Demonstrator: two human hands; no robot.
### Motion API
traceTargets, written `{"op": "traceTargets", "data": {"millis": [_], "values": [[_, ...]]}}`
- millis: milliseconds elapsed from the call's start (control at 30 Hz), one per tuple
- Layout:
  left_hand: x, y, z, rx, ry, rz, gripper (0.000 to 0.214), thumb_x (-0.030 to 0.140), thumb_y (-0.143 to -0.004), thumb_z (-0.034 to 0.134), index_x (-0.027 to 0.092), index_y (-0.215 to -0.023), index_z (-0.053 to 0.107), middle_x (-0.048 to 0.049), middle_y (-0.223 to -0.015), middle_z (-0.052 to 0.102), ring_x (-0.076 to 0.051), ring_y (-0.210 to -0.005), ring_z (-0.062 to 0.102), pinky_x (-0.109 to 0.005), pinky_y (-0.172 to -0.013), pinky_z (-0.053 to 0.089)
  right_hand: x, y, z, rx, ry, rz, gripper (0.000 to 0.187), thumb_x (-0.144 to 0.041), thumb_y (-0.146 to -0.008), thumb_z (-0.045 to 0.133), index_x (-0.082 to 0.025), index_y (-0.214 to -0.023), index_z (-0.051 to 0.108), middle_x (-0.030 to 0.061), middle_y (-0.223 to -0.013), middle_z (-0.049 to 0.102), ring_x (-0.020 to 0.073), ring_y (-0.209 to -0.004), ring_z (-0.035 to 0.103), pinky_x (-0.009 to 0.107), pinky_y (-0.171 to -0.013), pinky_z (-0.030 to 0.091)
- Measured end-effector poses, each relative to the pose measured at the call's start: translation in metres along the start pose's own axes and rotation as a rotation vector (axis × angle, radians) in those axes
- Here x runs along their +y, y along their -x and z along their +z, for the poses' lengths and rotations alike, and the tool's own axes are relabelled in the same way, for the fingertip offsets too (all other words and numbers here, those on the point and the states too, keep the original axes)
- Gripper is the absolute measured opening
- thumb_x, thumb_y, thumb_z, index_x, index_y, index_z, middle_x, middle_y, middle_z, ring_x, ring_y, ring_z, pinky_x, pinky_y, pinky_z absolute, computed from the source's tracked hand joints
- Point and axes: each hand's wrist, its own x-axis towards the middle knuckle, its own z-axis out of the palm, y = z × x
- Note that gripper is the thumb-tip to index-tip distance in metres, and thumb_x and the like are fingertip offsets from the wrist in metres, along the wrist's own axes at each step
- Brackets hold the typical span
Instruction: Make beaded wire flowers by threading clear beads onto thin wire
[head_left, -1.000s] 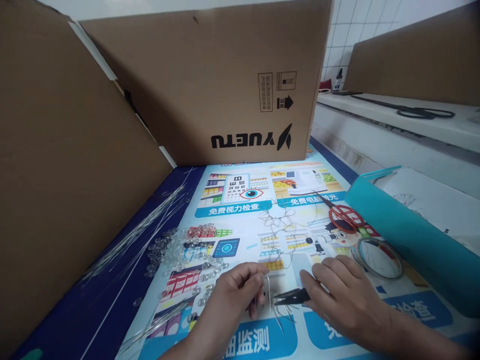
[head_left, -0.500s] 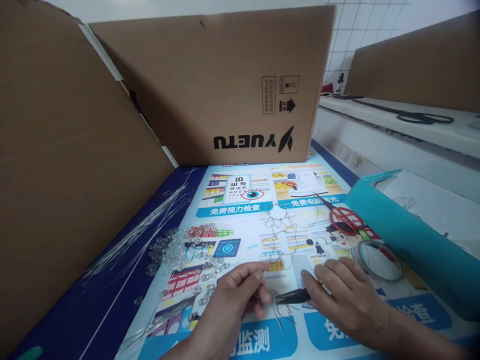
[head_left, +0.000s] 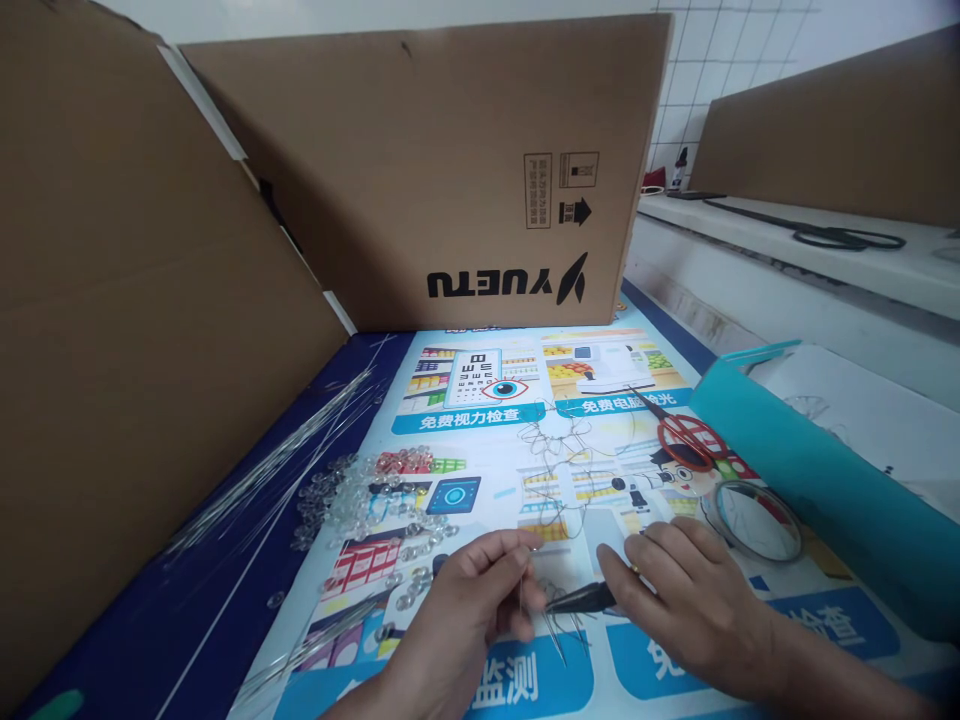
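Observation:
My left hand [head_left: 480,600] is closed, thumb and index finger pinching a thin wire whose end shows just past the fingertips. In my right hand [head_left: 690,600] is a pair of dark-jawed pliers [head_left: 581,598], their tips pointing left, close beside my left fingers. Whether the jaws grip anything is too small to tell. Several short wire pieces [head_left: 561,635] lie beneath the plier tips. Clear glass-like beads [head_left: 352,500] are scattered left of my hands. Beyond the hands lies a bent wire shape [head_left: 559,450] with loops.
Scissors with red handles [head_left: 686,440] and a roll of clear tape [head_left: 757,520] lie to the right, beside a teal box [head_left: 817,480]. Long straight wires [head_left: 277,460] are at the left. Cardboard panels [head_left: 420,180] stand behind and left. A shelf [head_left: 825,235] holds black scissors.
The plier tips and my right hand have shifted very slightly left. My left hand keeps its pinch in nearly the same place.

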Motion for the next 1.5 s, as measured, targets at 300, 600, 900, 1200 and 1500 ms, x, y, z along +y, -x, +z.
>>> {"op": "traceTargets", "data": {"millis": [300, 600, 900, 1200, 1500], "values": [[-0.001, -0.0013, -0.0013, -0.082, 0.041, 0.022, 0.025, 0.036, -0.078, 0.068, 0.014, -0.086, 0.059, -0.0037, -0.07, 0.065, -0.011, -0.064, 0.059, -0.018, -0.052, 0.042, 0.0001, -0.0007, -0.0002, -0.005, 0.002, -0.021, 0.021, -0.011, -0.084, 0.049, -0.014, -0.1, 0.063, 0.0074, -0.08, 0.062, 0.0226, -0.077, 0.054, 0.041, -0.074, 0.037], [-0.0004, -0.0014, 0.0001, -0.077, 0.054, -0.035, 0.027, 0.022, -0.067, 0.078, 0.015, -0.08, 0.056, 0.0006, -0.07, 0.061, -0.013, -0.07, 0.063, -0.018, -0.053, 0.047, -0.0015, -0.0015, -0.0003, 0.022, 0.024, -0.043, 0.021, -0.011, -0.085, 0.049, -0.014, -0.101, 0.063, 0.0063, -0.08, 0.064, 0.0225, -0.078, 0.055, 0.041, -0.074, 0.037], [-0.0031, -0.0019, -0.0021, -0.112, 0.056, -0.035, 0.029, 0.025, -0.065, 0.081, 0.014, -0.084, 0.061, 0.0015, -0.066, 0.06, -0.009, -0.06, 0.059, -0.018, -0.052, 0.048, -0.0004, 0.0003, 0.0, 0.024, 0.037, -0.083, 0.021, -0.013, -0.085, 0.051, -0.015, -0.102, 0.063, 0.0064, -0.082, 0.064, 0.0223, -0.079, 0.056, 0.041, -0.075, 0.038], [0.0009, 0.0005, 0.0017, -0.056, 0.058, -0.049, 0.032, 0.027, -0.061, 0.082, 0.014, -0.08, 0.06, 0.0005, -0.06, 0.062, -0.011, -0.056, 0.061, -0.017, -0.048, 0.047, -0.0004, -0.0005, 0.0012, 0.069, 0.045, -0.088, 0.021, -0.013, -0.085, 0.05, -0.015, -0.099, 0.064, 0.0063, -0.082, 0.064, 0.0221, -0.079, 0.055, 0.041, -0.075, 0.038], [-0.001, -0.0007, 0.0006, -0.076, 0.03, -0.056, 0.03, 0.027, -0.065, 0.08, 0.014, -0.081, 0.059, -0.0015, -0.061, 0.065, -0.011, -0.055, 0.061, -0.018, -0.05, 0.048, 0.0002, -0.0015, -0.0002, 0.052, 0.003, -0.086, 0.02, -0.012, -0.086, 0.048, -0.013, -0.098, 0.064, 0.0069, -0.081, 0.063, 0.0238, -0.078, 0.054, 0.042, -0.073, 0.038]]}}
